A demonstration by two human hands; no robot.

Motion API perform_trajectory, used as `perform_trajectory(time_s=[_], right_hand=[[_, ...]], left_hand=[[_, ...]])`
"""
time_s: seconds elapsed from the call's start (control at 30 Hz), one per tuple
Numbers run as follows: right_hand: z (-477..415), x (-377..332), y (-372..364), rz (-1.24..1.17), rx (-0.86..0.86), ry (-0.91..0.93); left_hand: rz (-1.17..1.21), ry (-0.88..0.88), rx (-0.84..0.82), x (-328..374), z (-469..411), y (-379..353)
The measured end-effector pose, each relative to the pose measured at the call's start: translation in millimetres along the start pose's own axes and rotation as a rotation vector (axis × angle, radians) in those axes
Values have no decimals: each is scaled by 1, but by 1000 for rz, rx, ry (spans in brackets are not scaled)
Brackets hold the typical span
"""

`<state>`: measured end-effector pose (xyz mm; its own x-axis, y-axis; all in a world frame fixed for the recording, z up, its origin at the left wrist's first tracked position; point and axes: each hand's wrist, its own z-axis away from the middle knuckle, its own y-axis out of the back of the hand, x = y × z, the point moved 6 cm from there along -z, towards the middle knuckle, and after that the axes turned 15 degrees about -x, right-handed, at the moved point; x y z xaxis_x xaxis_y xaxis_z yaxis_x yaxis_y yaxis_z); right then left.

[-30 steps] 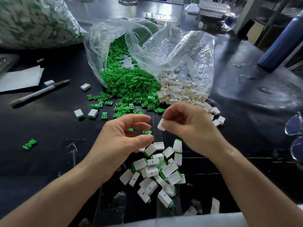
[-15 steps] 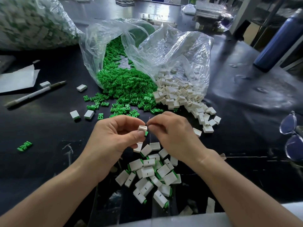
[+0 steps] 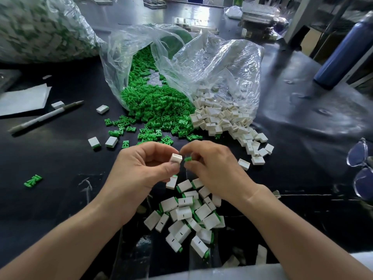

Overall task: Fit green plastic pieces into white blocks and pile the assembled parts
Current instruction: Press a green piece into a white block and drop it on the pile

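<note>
Most of the small green plastic piece (image 3: 188,159) is buried under the pinching fingertips of our right hand (image 3: 214,168). Our left hand (image 3: 141,170) pinches a small white plastic block (image 3: 176,158) just beside it, both over the pile of assembled white-and-green parts (image 3: 187,217) near the front edge of the black table (image 3: 60,158).

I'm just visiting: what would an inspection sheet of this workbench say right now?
Surface: black tabletop, scuffed near the front.
Job's things: green plastic pieces and white plastic blocks spill from clear plastic bags; pile of assembled parts lies nearest the person.
Clutter: white pen, white paper sheet, clear glasses, blue bottle.
Hands: left hand pinches a white block; right hand pinches a green piece beside it, unfitted.
Cables: nothing seen.
Surroundings: large clear bag of green-and-white parts, far left.
</note>
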<state>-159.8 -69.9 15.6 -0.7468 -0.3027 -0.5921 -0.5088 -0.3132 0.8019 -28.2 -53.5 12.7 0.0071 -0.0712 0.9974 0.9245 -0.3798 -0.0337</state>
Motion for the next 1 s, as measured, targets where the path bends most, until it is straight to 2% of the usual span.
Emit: perform_trajectory(time_s=[0.13, 0.2, 0.3, 0.77, 1.0], right_hand=[[8, 6, 19, -414, 133, 39], [11, 4, 22, -584, 131, 106], [12, -3, 22, -698, 103, 185], [12, -5, 12, -601, 43, 163], [13, -9, 8, -464, 35, 161]], left_hand=[[27, 21, 7, -1, 0, -1], [75, 30, 11, 0, 1, -3], [61, 30, -6, 2, 1, -5], [19, 28, -21, 1, 1, -5], [-147, -20, -24, 4, 3, -6]])
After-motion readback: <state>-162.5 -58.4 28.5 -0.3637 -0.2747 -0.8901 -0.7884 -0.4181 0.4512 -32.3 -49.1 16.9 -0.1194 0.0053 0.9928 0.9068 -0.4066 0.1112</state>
